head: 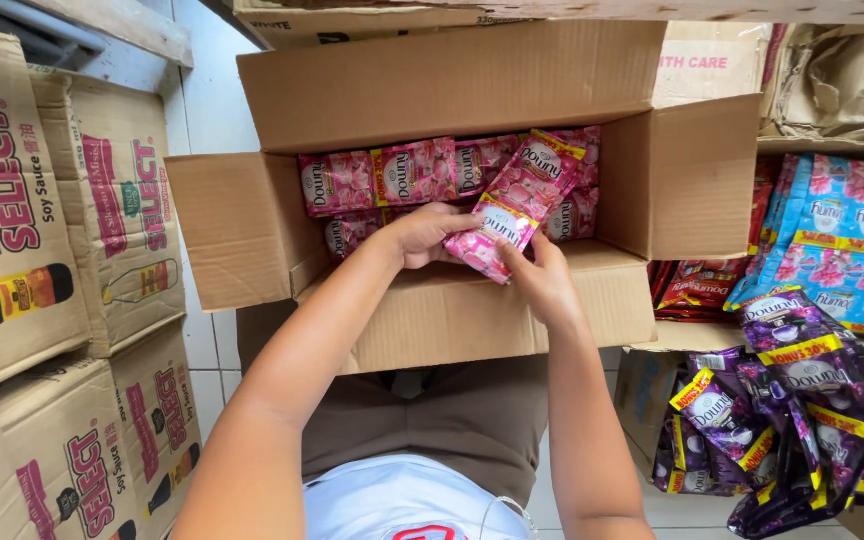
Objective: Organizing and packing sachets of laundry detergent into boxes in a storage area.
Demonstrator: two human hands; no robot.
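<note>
An open brown cardboard box [452, 310] rests on my lap, filled with pink sachet strips [382, 175]. My left hand [422, 232] and my right hand [542, 280] together grip one strip of pink sachets [520, 195] over the box's near edge. The strip slants up from my fingers toward the box's back right. My left fingers pinch its lower left end and my right fingers hold its lower right edge.
Stacked brown cartons [62, 260] printed with sauce bottles stand at the left. At the right lie purple sachet strips [792, 400], blue sachet packs [842, 240] and dark red sachets [697, 285]. More cardboard boxes [712, 60] sit behind. White tiled floor [207, 350] shows between.
</note>
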